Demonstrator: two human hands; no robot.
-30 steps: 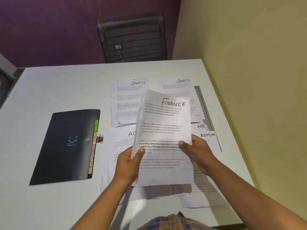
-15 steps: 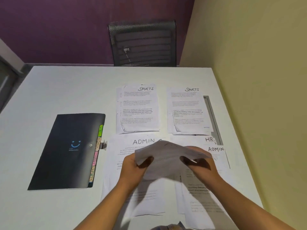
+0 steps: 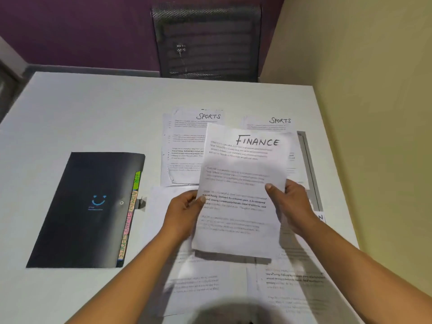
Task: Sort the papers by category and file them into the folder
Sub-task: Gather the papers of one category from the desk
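Right now you hold the FINANCE sheet (image 3: 243, 190) up over the white table (image 3: 93, 113), your left hand (image 3: 184, 213) pinching its left edge with thumb on the front, your right hand (image 3: 289, 204) pinching its right edge likewise. Behind it lie two SPORTS piles (image 3: 184, 146), more papers (image 3: 292, 288) beneath your arms. The black folder (image 3: 88, 206) lies closed at left, coloured tabs along its right edge.

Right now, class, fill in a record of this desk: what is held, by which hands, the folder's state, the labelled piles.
held: FINANCE sheet, raised above the papers
left hand: thumb on its left edge, gripping
right hand: thumb on its right edge, gripping
folder: black, closed, flat on the table
piles: left SPORTS pile, right SPORTS pile, beyond the hands
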